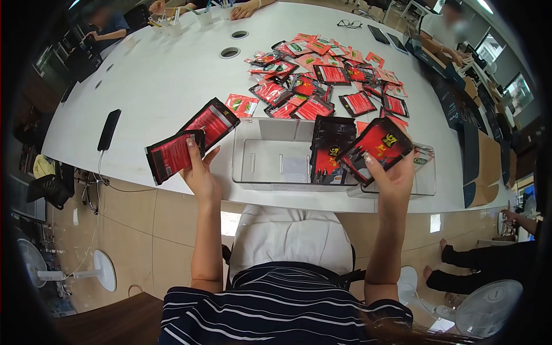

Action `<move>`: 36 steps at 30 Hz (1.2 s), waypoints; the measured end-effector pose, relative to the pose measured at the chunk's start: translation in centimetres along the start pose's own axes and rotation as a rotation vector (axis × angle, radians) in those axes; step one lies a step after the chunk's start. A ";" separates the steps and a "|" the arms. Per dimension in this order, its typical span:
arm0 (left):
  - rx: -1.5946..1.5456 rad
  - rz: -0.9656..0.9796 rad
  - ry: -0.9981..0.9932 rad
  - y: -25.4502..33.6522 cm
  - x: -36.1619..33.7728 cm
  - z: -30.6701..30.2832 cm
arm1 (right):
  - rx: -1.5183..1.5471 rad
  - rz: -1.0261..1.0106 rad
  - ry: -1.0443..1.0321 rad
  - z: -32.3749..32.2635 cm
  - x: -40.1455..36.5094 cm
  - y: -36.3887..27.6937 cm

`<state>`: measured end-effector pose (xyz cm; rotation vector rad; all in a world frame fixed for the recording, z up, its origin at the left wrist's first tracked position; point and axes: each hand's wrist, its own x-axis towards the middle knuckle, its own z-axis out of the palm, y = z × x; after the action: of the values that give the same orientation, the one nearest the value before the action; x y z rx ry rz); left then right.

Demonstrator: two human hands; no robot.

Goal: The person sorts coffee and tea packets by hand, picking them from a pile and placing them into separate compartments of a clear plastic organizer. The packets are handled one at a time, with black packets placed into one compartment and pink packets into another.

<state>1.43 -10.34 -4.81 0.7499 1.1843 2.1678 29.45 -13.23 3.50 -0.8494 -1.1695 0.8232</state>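
Observation:
My left hand [201,172] grips two red and black packets [174,156], fanned apart, over the table left of a clear plastic bin [247,155]. Above the bin's right end, my right hand [394,181] holds a red and black packet [379,146], its thumb across the front. Black packets [333,141] stand in the right part of the bin, partly behind the held one. The bin's left part shows its bare bottom. A second clear container [426,181] sits at the right, partly hidden by my right hand. Beyond the bins lies a loose pile of red packets [330,75].
A phone [109,130] with a white cable lies on the white table [155,86] at the left. Glasses [349,24], more phones [378,34] and cups with pens [204,17] are at the far side. Open cardboard boxes [482,161] line the right edge. Other people sit around.

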 end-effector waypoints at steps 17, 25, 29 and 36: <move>-0.072 -0.020 0.021 0.0 -0.3 -0.2 | -1.267 -0.258 -0.665 0.8 2.8 -1.8; -0.067 -0.023 0.004 -0.5 -0.2 -0.7 | -1.503 -0.348 -0.849 3.5 3.7 -1.2; -0.064 -0.002 0.023 -0.3 -0.4 -0.4 | -1.559 -0.312 -0.900 3.5 3.5 -0.4; -0.070 0.009 -0.024 -0.1 -0.2 -0.3 | -1.496 -0.329 -0.833 3.8 3.4 -0.2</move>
<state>1.41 -10.63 -5.11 0.7504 1.0896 2.1896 26.46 -9.81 5.76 -1.4518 -2.6682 -0.1989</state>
